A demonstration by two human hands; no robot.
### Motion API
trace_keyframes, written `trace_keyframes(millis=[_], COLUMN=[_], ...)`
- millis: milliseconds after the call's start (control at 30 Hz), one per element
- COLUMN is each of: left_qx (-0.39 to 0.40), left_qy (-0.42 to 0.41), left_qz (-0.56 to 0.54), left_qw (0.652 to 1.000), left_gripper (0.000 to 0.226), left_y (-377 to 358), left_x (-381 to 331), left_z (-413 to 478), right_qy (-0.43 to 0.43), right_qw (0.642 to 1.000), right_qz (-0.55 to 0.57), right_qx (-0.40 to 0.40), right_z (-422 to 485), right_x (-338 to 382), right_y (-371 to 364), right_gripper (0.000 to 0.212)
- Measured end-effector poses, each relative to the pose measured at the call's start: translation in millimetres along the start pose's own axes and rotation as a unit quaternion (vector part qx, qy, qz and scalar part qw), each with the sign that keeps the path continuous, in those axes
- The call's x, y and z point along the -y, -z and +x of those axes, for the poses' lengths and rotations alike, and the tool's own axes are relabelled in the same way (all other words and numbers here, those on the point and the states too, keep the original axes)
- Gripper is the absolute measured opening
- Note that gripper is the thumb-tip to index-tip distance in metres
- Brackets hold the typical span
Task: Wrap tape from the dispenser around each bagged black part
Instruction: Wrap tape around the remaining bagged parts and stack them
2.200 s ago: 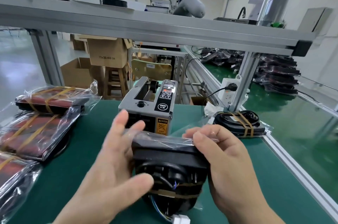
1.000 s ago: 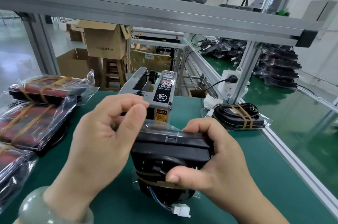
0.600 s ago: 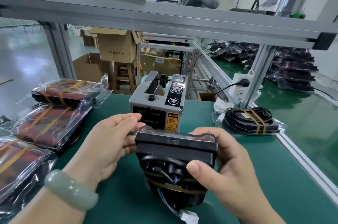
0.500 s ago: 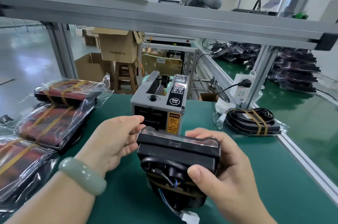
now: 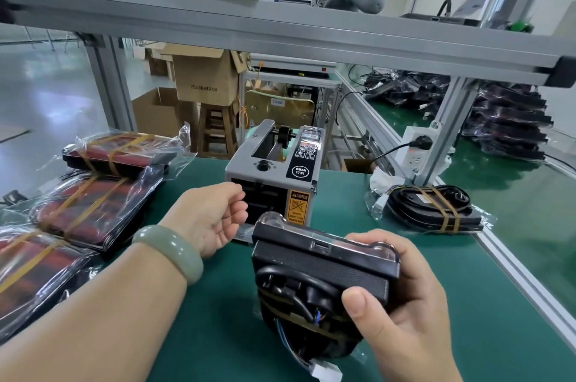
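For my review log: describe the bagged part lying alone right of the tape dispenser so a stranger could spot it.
On the green table, find the grey tape dispenser. Right of it, near the white power strip, lies the bagged black part. Unlike the red-faced bagged parts stacked at left, it lies alone, black side up, with two tan tape bands.

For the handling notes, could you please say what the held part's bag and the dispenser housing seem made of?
Bag: thin clear plastic film, glossy; it glints along the top edge of the black part. Dispenser housing: satin grey, flat panels with crisp edges, painted metal or hard plastic; cannot tell which.
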State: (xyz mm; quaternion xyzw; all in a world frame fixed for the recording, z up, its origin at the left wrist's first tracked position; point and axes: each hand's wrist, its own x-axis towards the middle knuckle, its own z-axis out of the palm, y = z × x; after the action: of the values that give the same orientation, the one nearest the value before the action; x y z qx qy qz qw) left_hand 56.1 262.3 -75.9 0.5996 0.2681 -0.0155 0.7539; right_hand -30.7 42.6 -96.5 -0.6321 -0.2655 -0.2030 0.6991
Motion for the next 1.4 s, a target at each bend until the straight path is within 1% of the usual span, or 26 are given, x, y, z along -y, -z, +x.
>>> trace_keyframes(millis=[133, 300, 367, 500, 600, 700, 867, 1067, 1267, 1333, 1400], left_qx=[-0.012, 0.022, 0.029, 0.020, 0.037, 0.029, 0.017, 0.010, -0.013, -0.032, -0.047], left_qy=[0.001, 0.044, 0.047, 0.044, 0.054, 0.057, 0.046, 0.033, -0.009, -0.033, -0.039], left_qz=[0.028, 0.009, 0.028, 0.067, 0.060, 0.050, 0.034, 0.046, 0.075, 0.091, 0.095], left_qw=[1.000, 0.999, 0.998, 0.997, 0.996, 0.997, 0.998, 0.998, 0.997, 0.995, 0.994], left_gripper=[0.019, 0.020, 0.016, 0.014, 0.013, 0.016, 0.018, 0.017, 0.017, 0.019, 0.020], left_y=[2, 1, 0, 1, -2, -6, -8, -14, -19, -20, -21], left_x=[1, -3, -2, 4, 7, 8, 4, 1, 0, 0, -2], left_z=[1, 0, 2, 4, 5, 4, 7, 3, -6, -6, -5], right_qy=[-0.009, -0.014, -0.016, -0.017, -0.023, -0.020, -0.022, -0.025, -0.024, -0.021, -0.018], right_qw=[1.000, 1.000, 1.000, 1.000, 1.000, 1.000, 1.000, 1.000, 1.000, 1.000, 1.000], right_qz=[0.005, 0.009, 0.012, 0.010, 0.012, 0.014, 0.006, 0.000, -0.012, -0.017, -0.021], right_qx=[-0.007, -0.006, -0.005, -0.009, -0.011, -0.007, -0.008, -0.007, -0.006, -0.005, -0.005], right_z=[0, 0, -1, 0, -1, -2, -1, -2, -2, -1, -1], right_x=[0, 0, 0, -1, -1, 1, 0, -1, -1, -1, 0], right_y=[1, 1, 1, 1, 1, 0, 1, 2, 1, 1, 1], right_gripper=[0.037, 0.037, 0.037, 0.037, 0.037, 0.036, 0.035, 0.037, 0.038, 0.037, 0.038])
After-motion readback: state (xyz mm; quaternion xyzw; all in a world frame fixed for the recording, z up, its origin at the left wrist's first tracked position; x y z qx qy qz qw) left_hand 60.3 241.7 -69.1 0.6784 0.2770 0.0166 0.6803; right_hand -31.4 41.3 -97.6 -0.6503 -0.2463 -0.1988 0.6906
